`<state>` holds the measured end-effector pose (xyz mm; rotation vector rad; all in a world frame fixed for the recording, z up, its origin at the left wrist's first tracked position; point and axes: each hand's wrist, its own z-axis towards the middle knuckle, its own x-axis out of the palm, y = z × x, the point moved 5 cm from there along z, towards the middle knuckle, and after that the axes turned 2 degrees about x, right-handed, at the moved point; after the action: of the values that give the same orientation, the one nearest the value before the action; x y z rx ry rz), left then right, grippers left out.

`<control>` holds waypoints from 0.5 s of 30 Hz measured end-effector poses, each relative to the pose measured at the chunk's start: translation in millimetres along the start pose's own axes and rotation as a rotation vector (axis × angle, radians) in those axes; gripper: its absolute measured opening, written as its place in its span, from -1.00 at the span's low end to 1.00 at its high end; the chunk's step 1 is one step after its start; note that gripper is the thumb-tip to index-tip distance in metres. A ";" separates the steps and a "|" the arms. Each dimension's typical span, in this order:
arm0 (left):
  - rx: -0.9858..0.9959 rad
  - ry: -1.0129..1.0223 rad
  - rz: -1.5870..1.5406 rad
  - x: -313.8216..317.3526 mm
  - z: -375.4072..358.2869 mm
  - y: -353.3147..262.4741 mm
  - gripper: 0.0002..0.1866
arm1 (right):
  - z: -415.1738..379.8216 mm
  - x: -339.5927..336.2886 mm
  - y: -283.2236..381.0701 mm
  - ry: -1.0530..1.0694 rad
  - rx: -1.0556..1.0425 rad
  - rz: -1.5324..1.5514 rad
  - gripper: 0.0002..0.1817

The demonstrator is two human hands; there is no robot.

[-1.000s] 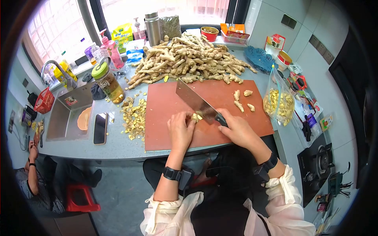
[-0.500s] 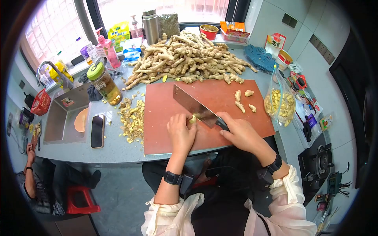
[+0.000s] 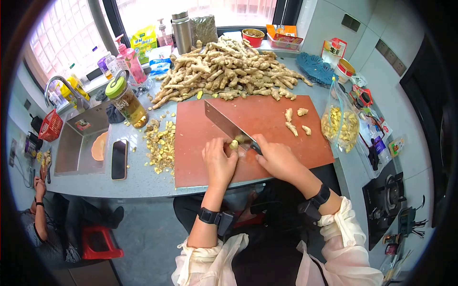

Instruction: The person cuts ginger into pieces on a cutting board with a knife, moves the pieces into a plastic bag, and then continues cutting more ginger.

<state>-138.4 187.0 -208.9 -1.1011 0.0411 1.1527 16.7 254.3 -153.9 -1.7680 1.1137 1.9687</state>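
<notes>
Head view: L hand [image 3: 221, 159] on near half of board [image 3: 198, 167], w/ narrow, bent fingers, holding small ginger pc [image 3: 234, 144] btwn thumb and fingertips. In R hand [image 3: 276, 155], held by handle w/ closed fingers: knife [image 3: 226, 123], w/ blade pointing away from body and toward L side, just beyond L fingers. Impossible to tell if touching board. Right beside ginger pc, btwn both hands' fingers: small blurred bits, too unclear to name.

On board, beyond R fingers and a bit to R: four small roots [image 3: 292, 128], lying apart from knife. Farther beyond fingers of both hands, at far edge of board: big ginger pile [image 3: 229, 71]. To L of L fingers, just beside board, on counter [image 3: 148, 183]: loose heap of yellow slices [image 3: 161, 148]; farther L, phone [image 3: 119, 159], lying flat. Beyond phone, also L of fingers: jar [image 3: 126, 102] w/ green lid. Well to R of R fingers, near R edge of board: clear bag [image 3: 339, 126] w/ yellow pcs inside. At far L, well apart from L fingers: another person [image 3: 43, 224], near red stool [image 3: 98, 243].
</notes>
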 end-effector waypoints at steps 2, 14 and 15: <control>-0.016 -0.018 -0.023 -1.3 -0.1 1.5 -0.81 | -3.9 -5.7 -8.1 -0.041 -0.047 0.129 -0.53; -0.033 0.004 -0.029 1.2 -0.8 5.0 -0.80 | -23.5 -32.2 -5.4 -0.023 -0.036 0.155 -0.45; -0.031 0.004 -0.035 0.8 -0.7 4.7 -0.80 | -23.0 -32.3 -5.2 -0.021 -0.035 0.155 -0.45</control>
<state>-141.1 187.0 -212.8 -1.1273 0.0077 1.1230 43.9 251.1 -124.6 -1.7212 1.2509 2.1024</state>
